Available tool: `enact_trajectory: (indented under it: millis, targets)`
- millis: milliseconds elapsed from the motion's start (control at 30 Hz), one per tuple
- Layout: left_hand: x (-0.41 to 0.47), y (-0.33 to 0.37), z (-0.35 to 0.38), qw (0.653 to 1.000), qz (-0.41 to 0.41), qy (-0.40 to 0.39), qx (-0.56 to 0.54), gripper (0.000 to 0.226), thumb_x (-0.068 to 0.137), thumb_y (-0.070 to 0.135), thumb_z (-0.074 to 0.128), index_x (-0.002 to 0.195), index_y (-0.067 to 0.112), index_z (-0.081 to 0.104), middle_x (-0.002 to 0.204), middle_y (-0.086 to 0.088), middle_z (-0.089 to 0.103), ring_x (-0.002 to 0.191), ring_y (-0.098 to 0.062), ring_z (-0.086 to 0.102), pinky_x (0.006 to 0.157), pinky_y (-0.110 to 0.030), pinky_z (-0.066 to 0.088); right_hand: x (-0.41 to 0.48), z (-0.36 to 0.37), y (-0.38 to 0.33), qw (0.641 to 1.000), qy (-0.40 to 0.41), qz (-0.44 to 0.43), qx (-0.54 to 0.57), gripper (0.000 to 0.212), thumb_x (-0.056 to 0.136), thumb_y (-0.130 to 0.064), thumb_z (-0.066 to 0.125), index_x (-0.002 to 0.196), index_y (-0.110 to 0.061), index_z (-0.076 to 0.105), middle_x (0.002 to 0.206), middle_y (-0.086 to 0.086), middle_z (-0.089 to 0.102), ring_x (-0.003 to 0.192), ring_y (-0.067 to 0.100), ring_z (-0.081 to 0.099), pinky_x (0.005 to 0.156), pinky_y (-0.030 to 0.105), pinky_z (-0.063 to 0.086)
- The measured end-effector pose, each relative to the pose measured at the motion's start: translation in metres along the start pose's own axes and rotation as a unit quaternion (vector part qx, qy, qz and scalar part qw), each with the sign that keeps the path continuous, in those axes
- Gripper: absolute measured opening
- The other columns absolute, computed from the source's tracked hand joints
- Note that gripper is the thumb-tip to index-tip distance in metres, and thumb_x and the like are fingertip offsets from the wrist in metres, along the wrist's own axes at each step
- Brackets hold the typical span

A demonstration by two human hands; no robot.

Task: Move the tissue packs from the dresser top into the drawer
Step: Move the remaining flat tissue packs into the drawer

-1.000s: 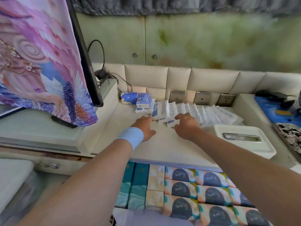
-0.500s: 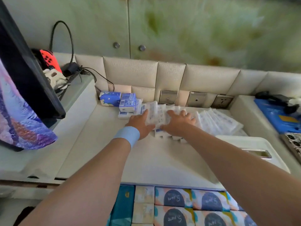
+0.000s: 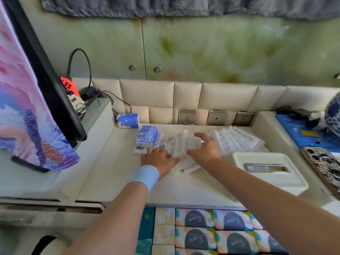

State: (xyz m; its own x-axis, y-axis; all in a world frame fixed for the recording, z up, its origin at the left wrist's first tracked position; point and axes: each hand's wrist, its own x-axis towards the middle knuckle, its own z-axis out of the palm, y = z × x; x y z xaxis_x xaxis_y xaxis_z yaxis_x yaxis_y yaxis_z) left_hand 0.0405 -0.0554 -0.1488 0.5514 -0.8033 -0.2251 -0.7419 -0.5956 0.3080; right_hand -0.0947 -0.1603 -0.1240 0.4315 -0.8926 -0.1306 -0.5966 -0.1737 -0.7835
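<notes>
White tissue packs point(image 3: 233, 142) lie fanned in a row along the back of the dresser top point(image 3: 114, 172). My right hand point(image 3: 204, 149) arches over a bunch of these packs point(image 3: 179, 146), fingers curled on them. From the left, my left hand point(image 3: 158, 157) presses its fingers against the same bunch; the fingertips are hidden under the packs' edge. Left of the bunch, a small blue pack point(image 3: 146, 138) sits on other white packs. A blue flowered pack point(image 3: 127, 120) stands in the back corner. The open drawer point(image 3: 211, 232) below holds several patterned packs.
A white tissue box point(image 3: 266, 171) sits right of my right hand. A cloth-draped screen point(image 3: 33, 100) stands on the raised ledge at left, with cables and a red controller point(image 3: 67, 85) behind. Wall sockets point(image 3: 216, 116) line the back. A blue-white vase point(image 3: 333, 115) and patterned case point(image 3: 323, 162) are at right.
Both hands reached to the row of white packs and closed in on a bunch; the bunch has been drawn a little toward the front. The camera has tilted back up.
</notes>
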Motion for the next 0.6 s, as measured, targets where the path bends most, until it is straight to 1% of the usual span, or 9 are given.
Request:
enact_trajectory:
  millis: [33, 100, 167, 233, 333, 400, 500, 567, 600]
  targets:
    - [-0.006, 0.002, -0.001, 1.0, -0.006, -0.009, -0.015, 0.055, 0.086, 0.069, 0.044, 0.125, 0.033, 0.06, 0.136, 0.003, 0.053, 0.133, -0.026, 0.039, 0.104, -0.039, 0.031, -0.005, -0.004, -0.002, 0.999, 0.003, 0.035, 0.038, 0.074, 0.08, -0.012, 0.073, 0.144, -0.028, 0.041, 0.14, 0.006, 0.04, 0.1, 0.016, 0.057, 0.068, 0.017, 0.046]
    - [-0.019, 0.008, -0.006, 0.996, -0.021, -0.041, -0.078, 0.056, 0.085, 0.066, 0.053, 0.12, 0.024, 0.062, 0.126, 0.0, 0.061, 0.12, -0.026, 0.054, 0.094, -0.034, 0.041, -0.016, -0.009, -0.004, 0.992, -0.022, 0.108, 0.064, 0.081, 0.081, -0.009, 0.072, 0.149, -0.017, 0.029, 0.141, 0.011, 0.044, 0.112, 0.026, 0.057, 0.079, 0.028, 0.049]
    - [-0.03, 0.012, -0.008, 0.99, -0.027, -0.064, -0.119, 0.062, 0.081, 0.061, 0.062, 0.128, 0.021, 0.053, 0.13, 0.001, 0.057, 0.116, -0.024, 0.057, 0.089, -0.032, 0.044, -0.026, -0.01, -0.001, 0.985, -0.06, 0.141, 0.074, 0.075, 0.083, -0.005, 0.07, 0.144, -0.013, 0.029, 0.123, 0.011, 0.052, 0.101, 0.026, 0.058, 0.074, 0.034, 0.051]
    - [-0.039, 0.014, -0.007, 0.986, -0.031, -0.069, -0.146, 0.08, 0.076, 0.057, 0.07, 0.141, 0.023, 0.039, 0.141, 0.001, 0.048, 0.121, -0.023, 0.053, 0.097, -0.034, 0.044, -0.035, -0.011, 0.001, 0.981, -0.081, 0.154, 0.089, 0.078, 0.085, -0.001, 0.069, 0.146, -0.021, 0.024, 0.105, 0.005, 0.047, 0.086, 0.02, 0.055, 0.061, 0.03, 0.048]
    - [-0.046, 0.016, -0.003, 0.979, -0.045, -0.063, -0.189, 0.102, 0.071, 0.05, 0.077, 0.152, 0.026, 0.021, 0.149, -0.002, 0.039, 0.129, -0.025, 0.048, 0.106, -0.04, 0.042, -0.04, -0.012, 0.002, 0.978, -0.094, 0.154, 0.108, 0.089, 0.084, 0.002, 0.07, 0.15, -0.028, 0.018, 0.105, 0.004, 0.046, 0.091, 0.023, 0.057, 0.06, 0.031, 0.049]
    - [-0.045, 0.015, -0.002, 0.973, -0.051, -0.065, -0.215, 0.097, 0.075, 0.04, 0.075, 0.152, 0.029, 0.018, 0.148, -0.002, 0.04, 0.128, -0.027, 0.049, 0.103, -0.037, 0.043, -0.038, -0.01, 0.002, 0.972, -0.099, 0.178, 0.12, 0.081, 0.081, -0.002, 0.072, 0.144, -0.024, 0.027, 0.101, 0.005, 0.052, 0.088, 0.025, 0.06, 0.058, 0.034, 0.053]
    - [-0.038, 0.009, -0.009, 0.963, -0.068, -0.061, -0.253, 0.08, 0.084, 0.033, 0.067, 0.15, 0.031, 0.021, 0.139, -0.001, 0.051, 0.117, -0.028, 0.053, 0.094, -0.034, 0.045, -0.032, -0.007, 0.001, 0.96, -0.09, 0.216, 0.154, 0.053, 0.083, -0.02, 0.071, 0.13, -0.014, 0.047, 0.103, 0.014, 0.063, 0.085, 0.031, 0.066, 0.068, 0.042, 0.059]
    - [-0.031, 0.001, -0.017, 0.962, -0.086, -0.038, -0.256, 0.071, 0.089, 0.029, 0.06, 0.148, 0.034, 0.022, 0.136, -0.007, 0.052, 0.111, -0.03, 0.054, 0.093, -0.036, 0.046, -0.024, -0.005, -0.002, 0.96, -0.079, 0.216, 0.162, 0.057, 0.082, -0.036, 0.072, 0.129, -0.014, 0.049, 0.105, 0.011, 0.065, 0.088, 0.03, 0.066, 0.07, 0.039, 0.059]
    - [-0.028, -0.003, -0.022, 0.964, -0.091, -0.029, -0.25, 0.068, 0.091, 0.025, 0.055, 0.149, 0.036, 0.021, 0.138, -0.01, 0.05, 0.112, -0.032, 0.053, 0.093, -0.036, 0.046, -0.019, -0.004, -0.004, 0.962, -0.074, 0.214, 0.15, 0.065, 0.081, -0.044, 0.073, 0.133, -0.014, 0.047, 0.107, 0.008, 0.063, 0.091, 0.029, 0.065, 0.076, 0.04, 0.058]
